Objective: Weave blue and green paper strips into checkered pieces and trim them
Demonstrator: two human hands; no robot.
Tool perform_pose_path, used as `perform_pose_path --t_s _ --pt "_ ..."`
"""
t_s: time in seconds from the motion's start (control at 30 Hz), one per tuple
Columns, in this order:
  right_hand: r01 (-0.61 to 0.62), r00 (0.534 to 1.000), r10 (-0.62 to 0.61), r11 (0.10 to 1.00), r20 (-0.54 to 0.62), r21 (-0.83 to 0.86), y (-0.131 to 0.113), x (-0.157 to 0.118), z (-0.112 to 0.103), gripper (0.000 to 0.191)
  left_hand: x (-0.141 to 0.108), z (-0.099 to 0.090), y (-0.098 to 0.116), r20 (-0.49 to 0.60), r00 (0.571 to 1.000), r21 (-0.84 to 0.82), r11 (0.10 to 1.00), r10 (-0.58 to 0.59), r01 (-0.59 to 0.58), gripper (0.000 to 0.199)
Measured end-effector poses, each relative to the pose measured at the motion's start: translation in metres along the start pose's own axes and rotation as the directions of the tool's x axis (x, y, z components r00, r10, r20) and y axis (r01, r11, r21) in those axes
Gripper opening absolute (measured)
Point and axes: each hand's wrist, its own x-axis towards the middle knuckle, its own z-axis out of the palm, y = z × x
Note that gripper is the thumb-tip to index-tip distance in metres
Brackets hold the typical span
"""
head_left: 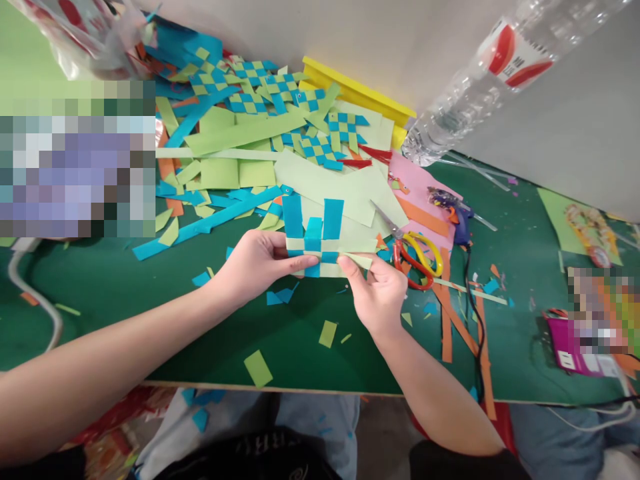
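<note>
A small woven piece of blue and pale green paper strips (313, 245) is held up above the green table (200, 347). My left hand (260, 263) pinches its left side, thumb across the lower front. At its lower right, my right hand (375, 287) grips the pale strips between thumb and fingers. Blue strip ends stand up from the weave's top, and pale ends stick out to the right. Just right of my right hand lie scissors (417, 260) with red and yellow handles, blades pointing up and left.
Woven paper fish (315, 148) and loose strips are piled at the back. A clear plastic bottle (460, 100) leans at the back right. A blue glue gun (464, 223) with a black cord lies right of the scissors. Paper scraps (259, 368) dot the front.
</note>
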Motion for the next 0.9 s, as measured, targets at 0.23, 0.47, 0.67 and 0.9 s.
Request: perform_pose_path --t_s 0.23,0.47,0.67,0.9 --pt "0.000 0.999 0.004 0.996 -0.036 0.093 0.003 0.000 0.004 0.011 -0.004 0.003 0.010 -0.012 0.996 -0.062 0.994 -0.091 0.090 0.029" --pt "-0.032 0.999 0.037 0.990 -0.038 0.137 0.001 0.000 0.008 0.008 -0.001 0.004 0.004 0.039 0.995 -0.224 0.970 -0.091 0.097 0.033" --pt "-0.031 0.999 0.032 0.993 -0.004 0.114 -0.005 -0.003 0.013 0.010 -0.001 0.006 0.003 0.081 0.994 -0.248 0.965 -0.070 0.088 0.020" --pt "-0.121 0.988 0.100 0.975 0.117 0.187 -0.001 -0.001 0.013 0.015 -0.002 0.005 0.001 0.045 0.997 -0.202 0.977 -0.061 0.069 0.016"
